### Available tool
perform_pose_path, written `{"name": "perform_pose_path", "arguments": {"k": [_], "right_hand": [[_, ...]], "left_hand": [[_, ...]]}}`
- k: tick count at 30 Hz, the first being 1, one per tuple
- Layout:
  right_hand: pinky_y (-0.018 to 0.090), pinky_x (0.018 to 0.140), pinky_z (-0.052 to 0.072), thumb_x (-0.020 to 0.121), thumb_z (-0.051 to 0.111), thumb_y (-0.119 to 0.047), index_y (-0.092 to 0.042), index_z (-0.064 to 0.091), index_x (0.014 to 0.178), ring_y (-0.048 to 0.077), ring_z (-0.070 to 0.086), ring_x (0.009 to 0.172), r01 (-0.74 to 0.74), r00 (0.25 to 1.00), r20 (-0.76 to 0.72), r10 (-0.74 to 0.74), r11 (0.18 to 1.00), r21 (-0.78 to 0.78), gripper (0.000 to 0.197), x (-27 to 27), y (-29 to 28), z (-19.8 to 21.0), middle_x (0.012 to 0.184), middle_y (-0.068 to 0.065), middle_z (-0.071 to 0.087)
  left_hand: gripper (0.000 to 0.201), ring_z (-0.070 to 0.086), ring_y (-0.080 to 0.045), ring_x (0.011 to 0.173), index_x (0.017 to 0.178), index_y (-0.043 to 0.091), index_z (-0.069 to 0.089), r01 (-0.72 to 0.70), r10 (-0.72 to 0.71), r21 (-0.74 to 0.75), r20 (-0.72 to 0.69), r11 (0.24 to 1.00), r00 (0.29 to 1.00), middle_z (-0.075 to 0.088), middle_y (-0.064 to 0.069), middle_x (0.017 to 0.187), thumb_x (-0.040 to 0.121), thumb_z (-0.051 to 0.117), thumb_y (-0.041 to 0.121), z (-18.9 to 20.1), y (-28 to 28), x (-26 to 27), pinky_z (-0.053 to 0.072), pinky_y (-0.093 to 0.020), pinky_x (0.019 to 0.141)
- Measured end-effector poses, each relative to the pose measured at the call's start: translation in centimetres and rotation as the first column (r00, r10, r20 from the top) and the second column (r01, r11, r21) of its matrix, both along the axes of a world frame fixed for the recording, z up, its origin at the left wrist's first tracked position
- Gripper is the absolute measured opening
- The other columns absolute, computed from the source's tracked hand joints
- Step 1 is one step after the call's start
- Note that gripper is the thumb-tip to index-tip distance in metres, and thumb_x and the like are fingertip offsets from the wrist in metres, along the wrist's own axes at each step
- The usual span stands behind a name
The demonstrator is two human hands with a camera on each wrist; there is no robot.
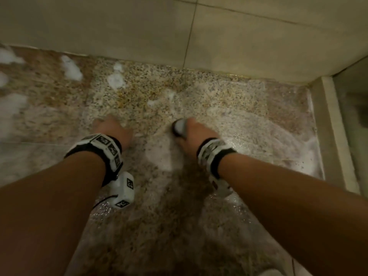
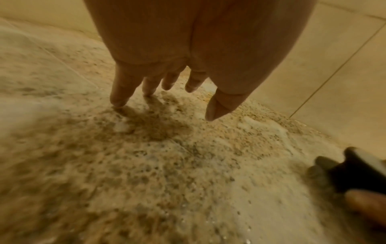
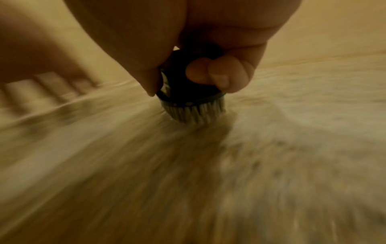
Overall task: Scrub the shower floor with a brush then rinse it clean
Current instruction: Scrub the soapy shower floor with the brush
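The speckled granite shower floor [image 1: 229, 100] is wet and streaked with white foam [image 1: 71, 67]. My right hand [image 1: 196, 132] grips a small round scrub brush [image 1: 179, 127] with a black body [image 3: 183, 79] and pale bristles [image 3: 194, 112] pressed on the floor. In the right wrist view its fingers [image 3: 217, 74] curl round the brush, and the picture is smeared by motion. My left hand [image 1: 112, 127] is spread, fingers straight, with the fingertips [image 2: 119, 100] touching the wet floor to the left of the brush [image 2: 355, 166]. It holds nothing.
A beige tiled wall [image 1: 139, 26] runs along the far edge of the floor. A raised pale kerb [image 1: 334, 132] borders the floor on the right. Foam clumps lie at the far left [image 1: 8, 56]. Soapy film covers the floor right of the brush [image 1: 278, 136].
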State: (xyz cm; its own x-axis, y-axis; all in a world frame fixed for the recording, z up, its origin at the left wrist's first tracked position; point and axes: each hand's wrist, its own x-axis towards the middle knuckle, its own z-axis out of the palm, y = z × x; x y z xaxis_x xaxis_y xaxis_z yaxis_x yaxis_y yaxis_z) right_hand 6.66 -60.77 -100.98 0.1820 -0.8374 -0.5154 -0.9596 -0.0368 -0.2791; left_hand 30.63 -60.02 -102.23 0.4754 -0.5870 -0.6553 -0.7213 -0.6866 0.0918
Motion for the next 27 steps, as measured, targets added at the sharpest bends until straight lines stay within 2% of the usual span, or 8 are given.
{"name": "perform_pose_path", "arguments": {"k": [4,7,11,15,18,23,25,27], "right_hand": [[0.039,0.077,0.044,0.097,0.062,-0.041,-0.007,0.037,0.143,0.036,0.063,0.107,0.361,0.929,-0.052,-0.367,0.927,-0.103,0.063,-1.2,-6.3,-0.8,0.124,0.018,0.061],[0.038,0.073,0.046,0.1,0.057,-0.033,-0.009,0.02,0.156,0.035,0.063,0.103,0.446,0.895,-0.002,-0.446,0.895,-0.013,0.071,1.9,-8.4,-1.7,0.132,0.017,0.06],[0.039,0.076,0.052,0.099,0.056,-0.039,-0.012,0.026,0.153,0.038,0.064,0.104,0.064,0.993,0.091,-0.069,0.996,0.06,0.067,9.7,-4.1,-1.3,0.134,0.018,0.059],[0.042,0.076,0.056,0.098,0.057,-0.047,-0.015,0.034,0.138,0.035,0.065,0.095,-0.336,0.942,0.04,0.334,0.939,0.07,0.057,10.2,3.6,-0.4,0.122,0.013,0.063],[0.041,0.085,0.054,0.095,0.056,-0.057,-0.018,0.034,0.135,0.036,0.066,0.103,-0.396,0.917,-0.007,0.398,0.916,0.069,0.061,5.0,5.1,-0.2,0.124,0.01,0.062],[0.034,0.07,0.049,0.094,0.058,-0.056,-0.018,0.037,0.131,0.033,0.065,0.085,0.016,0.993,-0.118,-0.024,0.997,-0.073,0.057,-6.3,0.8,-0.3,0.109,0.01,0.067],[0.036,0.071,0.05,0.096,0.059,-0.05,-0.01,0.033,0.142,0.036,0.065,0.088,0.303,0.935,-0.15,-0.321,0.944,-0.134,0.067,-10.8,-2.1,-0.4,0.115,0.017,0.067],[0.039,0.079,0.051,0.099,0.058,-0.047,-0.004,0.021,0.155,0.04,0.064,0.108,0.53,0.823,-0.17,-0.541,0.841,-0.11,0.08,-13.6,-4.4,-0.3,0.135,0.022,0.059]], "left_hand": [[0.069,0.047,-0.045,0.13,0.151,0.016,0.036,-0.022,0.022,-0.028,0.007,0.999,1.0,0.027,-0.018,0.159,0.092,0.063,0.037,0.3,1.5,1.5,0.05,-0.05,0.101],[0.07,0.041,-0.044,0.136,0.157,0.018,0.026,-0.043,0.044,-0.024,0.024,0.999,0.999,0.018,-0.016,0.163,0.097,0.059,0.031,0.5,2.3,2.7,0.047,-0.046,0.086],[0.069,0.046,-0.045,0.132,0.159,0.017,0.022,-0.078,0.078,-0.011,0.021,0.997,0.997,0.007,-0.014,0.166,0.1,0.057,0.03,0.6,2.2,3.7,0.045,-0.042,0.078],[0.069,0.037,-0.046,0.14,0.158,0.015,0.024,-0.032,0.033,-0.024,0.052,0.999,0.998,0.015,-0.017,0.165,0.1,0.054,0.037,0.5,0.6,3.4,0.045,-0.055,0.106],[0.076,0.027,-0.044,0.147,0.162,0.017,0.014,0.032,-0.033,0.004,0.045,0.999,0.998,0.004,-0.015,0.168,0.102,0.051,0.046,0.6,-0.4,2.2,0.037,-0.053,0.113],[0.078,0.018,-0.046,0.15,0.161,0.016,0.018,0.065,-0.064,-0.043,0.011,0.997,0.998,0.003,-0.013,0.168,0.099,0.054,0.048,-0.1,-0.9,-1.2,0.031,-0.059,0.116],[0.08,0.009,-0.047,0.151,0.16,0.018,0.018,0.098,-0.097,-0.018,0.028,0.995,0.995,0.002,-0.014,0.168,0.098,0.052,0.053,-0.2,-0.8,-2.9,0.023,-0.061,0.119],[0.08,0.003,-0.046,0.152,0.16,0.019,0.018,0.134,-0.134,-0.002,0.024,0.991,0.991,-0.001,-0.014,0.168,0.097,0.05,0.057,-0.2,-0.6,-4.8,0.018,-0.062,0.12]]}}
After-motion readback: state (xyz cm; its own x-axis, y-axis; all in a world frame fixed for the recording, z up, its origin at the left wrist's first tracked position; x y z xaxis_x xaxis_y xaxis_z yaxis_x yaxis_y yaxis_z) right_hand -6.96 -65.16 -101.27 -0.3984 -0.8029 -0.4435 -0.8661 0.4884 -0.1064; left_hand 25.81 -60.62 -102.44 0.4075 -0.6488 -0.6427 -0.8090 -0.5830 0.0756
